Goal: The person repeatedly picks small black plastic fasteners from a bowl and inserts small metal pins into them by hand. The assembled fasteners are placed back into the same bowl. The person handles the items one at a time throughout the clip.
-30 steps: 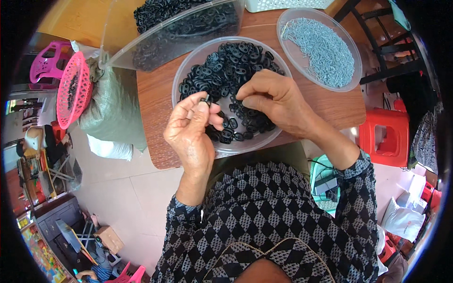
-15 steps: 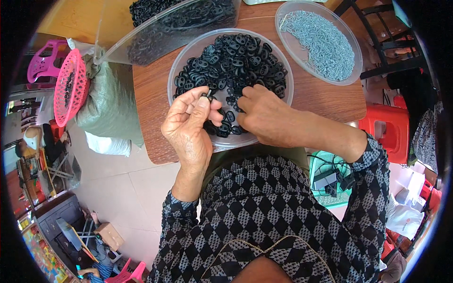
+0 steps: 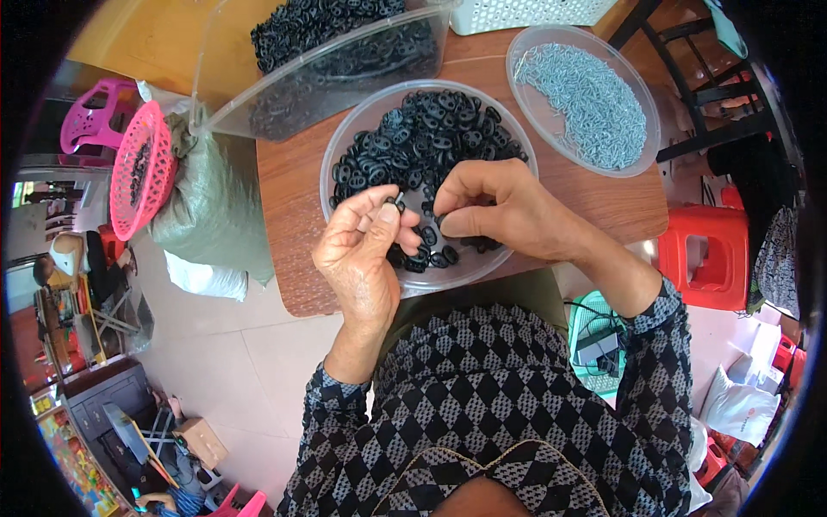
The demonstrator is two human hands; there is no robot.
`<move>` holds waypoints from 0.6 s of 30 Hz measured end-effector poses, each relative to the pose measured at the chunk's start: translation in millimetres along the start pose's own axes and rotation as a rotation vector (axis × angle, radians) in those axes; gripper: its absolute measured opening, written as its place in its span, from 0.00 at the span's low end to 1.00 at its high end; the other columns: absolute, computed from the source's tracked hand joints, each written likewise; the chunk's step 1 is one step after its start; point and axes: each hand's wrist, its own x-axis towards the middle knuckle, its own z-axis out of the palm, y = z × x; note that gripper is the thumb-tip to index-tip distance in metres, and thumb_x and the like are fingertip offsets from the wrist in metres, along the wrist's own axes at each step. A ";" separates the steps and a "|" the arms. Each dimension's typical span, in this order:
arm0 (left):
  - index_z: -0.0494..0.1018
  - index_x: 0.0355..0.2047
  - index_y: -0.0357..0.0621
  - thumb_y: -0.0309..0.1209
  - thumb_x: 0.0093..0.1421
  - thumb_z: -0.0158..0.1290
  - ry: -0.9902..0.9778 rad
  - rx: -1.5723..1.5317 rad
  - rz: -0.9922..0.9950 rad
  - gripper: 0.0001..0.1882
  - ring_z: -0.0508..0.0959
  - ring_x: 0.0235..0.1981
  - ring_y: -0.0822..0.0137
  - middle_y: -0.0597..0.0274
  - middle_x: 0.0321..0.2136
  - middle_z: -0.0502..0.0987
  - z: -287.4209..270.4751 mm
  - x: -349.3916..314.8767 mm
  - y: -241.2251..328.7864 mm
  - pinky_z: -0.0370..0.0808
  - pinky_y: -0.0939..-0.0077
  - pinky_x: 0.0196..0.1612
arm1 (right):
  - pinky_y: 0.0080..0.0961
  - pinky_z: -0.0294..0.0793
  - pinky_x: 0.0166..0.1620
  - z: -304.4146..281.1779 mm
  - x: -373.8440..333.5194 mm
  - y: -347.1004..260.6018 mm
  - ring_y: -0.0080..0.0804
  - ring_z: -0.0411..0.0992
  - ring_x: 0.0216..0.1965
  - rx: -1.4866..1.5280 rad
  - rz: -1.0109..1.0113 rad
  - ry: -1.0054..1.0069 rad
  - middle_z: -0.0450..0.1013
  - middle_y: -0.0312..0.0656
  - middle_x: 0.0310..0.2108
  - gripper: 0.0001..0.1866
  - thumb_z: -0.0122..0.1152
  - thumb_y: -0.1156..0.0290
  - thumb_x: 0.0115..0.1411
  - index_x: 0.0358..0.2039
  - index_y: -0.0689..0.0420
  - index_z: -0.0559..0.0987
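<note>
My left hand (image 3: 366, 254) pinches a small black ring-shaped part (image 3: 395, 204) between thumb and fingertips, just over the near rim of a clear round bowl (image 3: 349, 146) full of several black ring parts (image 3: 431, 138). My right hand (image 3: 508, 211) hovers over the same bowl, its fingers curled together close to the left hand's fingertips; whether it holds a small piece I cannot tell. Both forearms wear a black-and-grey diamond-patterned sleeve.
A second clear bowl (image 3: 525, 65) of small silvery metal pieces (image 3: 594, 103) stands at the right on the brown wooden table (image 3: 293, 189). A clear rectangular tub (image 3: 258, 112) of black parts lies behind. A pink basket (image 3: 138, 172), a grey-green sack (image 3: 211, 211) and a red stool (image 3: 706, 254) surround the table.
My right hand has drawn back from the pile toward the left hand. The left hand still pinches a black part, now lower in the picture as the view shifted.
</note>
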 end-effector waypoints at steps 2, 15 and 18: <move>0.71 0.38 0.28 0.22 0.58 0.51 -0.012 -0.001 0.006 0.09 0.74 0.18 0.72 0.52 0.24 0.77 2.4 -0.7 1.0 0.71 0.85 0.21 | 0.13 0.68 0.34 -1.7 1.6 6.1 0.14 0.68 0.30 0.181 0.014 0.011 0.71 0.31 0.28 0.06 0.60 0.78 0.52 0.33 0.62 0.76; 0.71 0.39 0.29 0.22 0.58 0.50 -0.031 0.040 0.028 0.10 0.74 0.18 0.71 0.52 0.24 0.77 3.1 -3.7 -2.2 0.71 0.82 0.19 | 0.13 0.69 0.32 6.0 14.1 14.5 0.14 0.68 0.28 0.266 -0.100 0.141 0.74 0.32 0.25 0.12 0.59 0.80 0.50 0.37 0.61 0.79; 0.71 0.39 0.29 0.22 0.58 0.50 -0.029 0.034 0.030 0.10 0.74 0.18 0.71 0.52 0.24 0.77 2.8 -4.5 -1.6 0.71 0.82 0.19 | 0.12 0.68 0.33 10.6 15.5 21.3 0.14 0.68 0.29 0.240 -0.142 0.163 0.74 0.32 0.27 0.12 0.58 0.81 0.50 0.37 0.60 0.80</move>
